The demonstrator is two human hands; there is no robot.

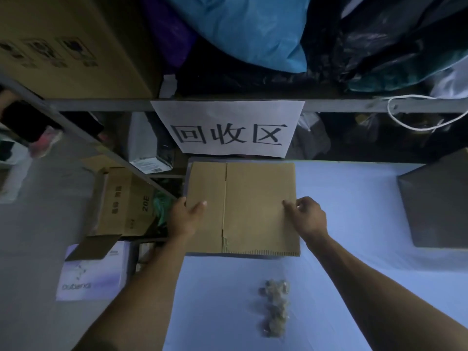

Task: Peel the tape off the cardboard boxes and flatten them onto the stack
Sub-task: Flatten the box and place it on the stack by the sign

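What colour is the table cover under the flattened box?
Pale blue table cover, seen from the head view.

Three large black characters, 回收区, are printed on a white paper sign (228,129) that is fixed to the grey shelf rail (101,105) above the table. The marking 20E is read on the side of a brown carton (126,201) standing on the floor at the left, beside smaller characters that are too blurred to be made out. A pale word, seemingly "oubang", is seen on a white box (92,274) lying lower left, though its letters cannot be told for certain, and the printed pictograms on the large carton (63,41) on the shelf are illegible.
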